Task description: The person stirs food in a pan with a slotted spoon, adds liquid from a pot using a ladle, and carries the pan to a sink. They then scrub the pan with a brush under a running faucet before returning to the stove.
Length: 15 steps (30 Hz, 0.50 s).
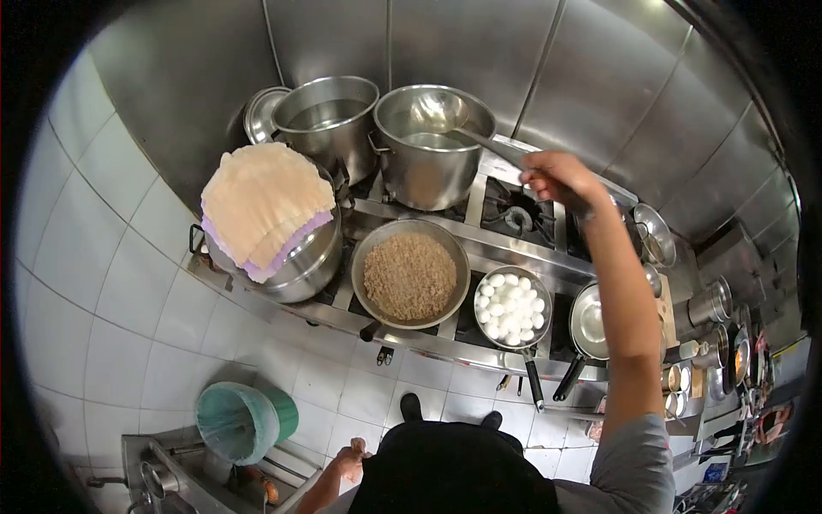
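Note:
My right hand (555, 178) is closed around the handle of a large metal ladle (438, 111), whose bowl is over the tall steel pot (431, 176) of clear liquid at the back of the stove. Down by my body at the lower left, my left hand (349, 460) has its fingers curled; whether it holds anything is too small to tell. In front of the pot stands a pan (362, 307) of brown ground food (409, 276). To its right, a smaller pan (533, 343) holds several white eggs (511, 310).
Another steel pot (334, 141) stands back left, with a lid (259, 116) behind. Pale flat sheets (265, 201) lie on a large pot (300, 274). An empty-looking pan (591, 321) sits right of the eggs. A green bin (235, 420) and a sink (137, 463) are lower left.

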Tool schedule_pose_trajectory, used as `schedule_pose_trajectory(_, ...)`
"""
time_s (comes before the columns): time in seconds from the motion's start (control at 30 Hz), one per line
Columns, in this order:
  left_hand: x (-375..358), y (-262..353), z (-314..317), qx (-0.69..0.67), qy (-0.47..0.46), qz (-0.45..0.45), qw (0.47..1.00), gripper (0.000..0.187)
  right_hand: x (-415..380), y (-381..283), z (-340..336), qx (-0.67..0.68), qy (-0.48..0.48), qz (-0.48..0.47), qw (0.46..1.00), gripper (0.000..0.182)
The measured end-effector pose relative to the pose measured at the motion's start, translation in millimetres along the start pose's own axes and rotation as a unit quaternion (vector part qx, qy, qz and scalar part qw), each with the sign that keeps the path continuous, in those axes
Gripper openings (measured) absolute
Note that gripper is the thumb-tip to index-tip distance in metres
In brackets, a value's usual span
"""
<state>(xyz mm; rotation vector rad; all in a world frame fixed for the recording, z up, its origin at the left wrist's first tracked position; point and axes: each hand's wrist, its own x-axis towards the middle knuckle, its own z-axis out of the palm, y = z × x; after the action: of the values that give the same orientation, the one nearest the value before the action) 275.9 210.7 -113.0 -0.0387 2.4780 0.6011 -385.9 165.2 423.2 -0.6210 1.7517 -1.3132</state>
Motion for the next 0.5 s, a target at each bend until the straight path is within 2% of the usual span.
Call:
schedule_pose_trajectory(0.03, -2, 2, 7, -0.014, 0.004, -0.005, 1.0, 0.067, 19, 7, 4, -0.061, 0.019, 0.002, 0.998, 0.022)
schedule_pose_trajectory(0.17, -8, 4, 24, -0.052, 0.024, -0.038, 0.998, 0.064, 80, 55, 24, -0.269, 0.044, -0.097, 0.957, 0.021)
schedule_pose_trajectory(0.2, -9, 5, 27, -0.059, 0.027, -0.043, 0.997, 0.063, 84, 62, 29, -0.268, 0.041, -0.098, 0.958, 0.021)
schedule_pose_trajectory(0.23, -12, 8, 31, -0.067, 0.031, -0.052, 0.996, 0.063, 85, 74, 35, -0.394, 0.107, -0.177, 0.896, 0.025)
schedule_pose_trajectory(0.27, -14, 8, 34, -0.073, 0.032, -0.057, 0.995, 0.062, 85, 85, 38, -0.506, 0.171, -0.251, 0.807, 0.031)
schedule_pose_trajectory(0.3, -14, 9, 35, -0.078, 0.034, -0.059, 0.995, 0.061, 84, 95, 41, -0.505, 0.171, -0.248, 0.809, 0.031)
schedule_pose_trajectory(0.37, -11, 9, 35, -0.084, 0.035, -0.062, 0.994, 0.06, 78, 110, 47, -0.498, 0.241, -0.229, 0.801, 0.046)
schedule_pose_trajectory(0.4, -10, 10, 36, -0.087, 0.035, -0.063, 0.994, 0.059, 68, 110, 47, -0.505, 0.245, -0.223, 0.797, 0.055)
schedule_pose_trajectory(0.43, -8, 9, 34, -0.089, 0.037, -0.065, 0.993, 0.058, 66, 115, 44, -0.504, 0.247, -0.219, 0.798, 0.055)
schedule_pose_trajectory(0.5, -1, 9, 29, -0.093, 0.042, -0.067, 0.993, 0.057, 62, 129, 32, -0.372, 0.264, -0.34, 0.822, 0.051)
